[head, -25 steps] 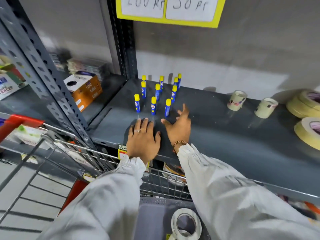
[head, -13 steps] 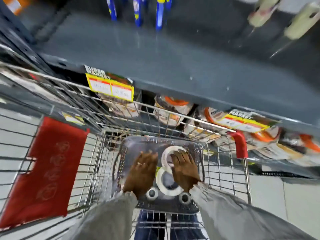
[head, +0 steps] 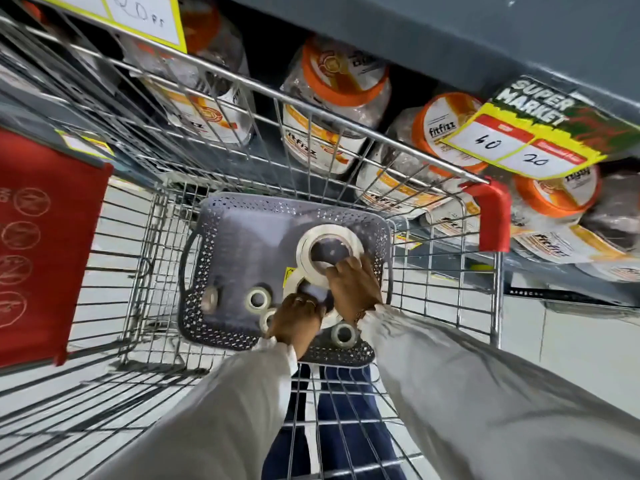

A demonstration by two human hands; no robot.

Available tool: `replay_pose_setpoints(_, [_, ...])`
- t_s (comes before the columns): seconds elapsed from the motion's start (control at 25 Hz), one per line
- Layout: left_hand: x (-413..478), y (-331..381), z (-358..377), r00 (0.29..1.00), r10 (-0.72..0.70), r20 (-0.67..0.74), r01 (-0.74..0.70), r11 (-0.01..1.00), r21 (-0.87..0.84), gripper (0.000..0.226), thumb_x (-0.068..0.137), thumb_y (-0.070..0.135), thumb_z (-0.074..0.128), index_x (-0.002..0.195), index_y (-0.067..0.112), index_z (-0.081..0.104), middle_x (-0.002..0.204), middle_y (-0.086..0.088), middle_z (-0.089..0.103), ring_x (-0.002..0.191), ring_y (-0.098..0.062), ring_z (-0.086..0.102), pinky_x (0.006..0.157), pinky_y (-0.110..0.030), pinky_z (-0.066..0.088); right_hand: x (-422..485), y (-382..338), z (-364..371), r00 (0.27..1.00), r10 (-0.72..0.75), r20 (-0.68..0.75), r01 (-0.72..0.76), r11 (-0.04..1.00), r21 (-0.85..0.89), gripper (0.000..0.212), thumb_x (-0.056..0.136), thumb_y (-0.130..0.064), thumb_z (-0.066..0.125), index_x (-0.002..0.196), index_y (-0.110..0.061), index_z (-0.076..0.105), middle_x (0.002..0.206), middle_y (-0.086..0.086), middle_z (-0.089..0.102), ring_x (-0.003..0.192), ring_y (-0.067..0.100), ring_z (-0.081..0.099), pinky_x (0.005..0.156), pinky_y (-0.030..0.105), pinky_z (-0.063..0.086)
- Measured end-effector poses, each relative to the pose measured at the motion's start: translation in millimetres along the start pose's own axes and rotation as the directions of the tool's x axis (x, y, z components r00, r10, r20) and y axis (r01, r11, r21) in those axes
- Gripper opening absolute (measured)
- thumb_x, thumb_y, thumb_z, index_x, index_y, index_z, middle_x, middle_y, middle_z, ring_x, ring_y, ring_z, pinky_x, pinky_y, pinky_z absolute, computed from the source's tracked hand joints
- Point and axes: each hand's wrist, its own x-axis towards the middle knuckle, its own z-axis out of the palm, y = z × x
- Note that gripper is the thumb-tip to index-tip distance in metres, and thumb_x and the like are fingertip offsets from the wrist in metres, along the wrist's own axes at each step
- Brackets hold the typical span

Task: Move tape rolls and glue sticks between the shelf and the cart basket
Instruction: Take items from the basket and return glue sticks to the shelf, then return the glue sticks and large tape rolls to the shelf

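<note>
Both hands reached down into the grey perforated plastic basket (head: pixel 207 251) inside the wire shopping cart (head: pixel 145 237).

The right hand (head: pixel 353 285) had its fingers curled over the rim of a large white tape roll (head: pixel 304 247) lying flat. The left hand (head: pixel 296 315) rested on a second large white roll (head: pixel 292 278) partly under the first; its grip could not be told. Small clear tape rolls (head: pixel 258 299) lay near, and orange-lidded jars (head: pixel 343 77) stood on the shelf beyond.
</note>
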Motion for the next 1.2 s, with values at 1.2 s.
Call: replay_pose_setpoints(1.2, [21.2, 115.1, -401.9, 0.374, 0.177, -0.91, -0.12, 0.983, 0.142, 0.051, 0.061, -0.005, 0.074, 0.11, 0.009, 0.067, 0.101, -0.009, 0.073, 0.093, -0.032, 0.068, 0.086, -0.044, 0.056, -128.6, 234.8, -347.8, 0.299, 0.621, -0.724, -0.335, 0.779, 0.53, 0.061, 0.067, 0.007, 0.067, 0.122, -0.02, 0.064, 0.131, 0.017, 0.057, 0.125, 0.045, 0.044, 0.107, 0.063, 0.03])
